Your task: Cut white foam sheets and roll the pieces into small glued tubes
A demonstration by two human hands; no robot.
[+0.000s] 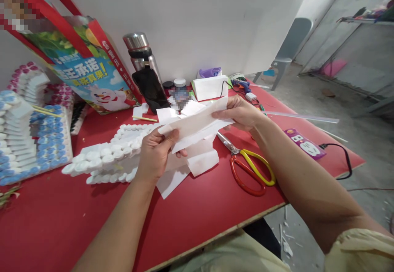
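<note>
Hands (156,153) bare; R sleeve (360,250) pale yel., gathered.

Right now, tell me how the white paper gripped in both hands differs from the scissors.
The white paper is plain and pale, while the scissors show red, yellow and shiny metal. The paper is held up between the left hand and the right hand; the scissors lie on the red table, gripped by neither. The paper is a thin sheet, the scissors a looped tool. Both are near the right hand.
</note>
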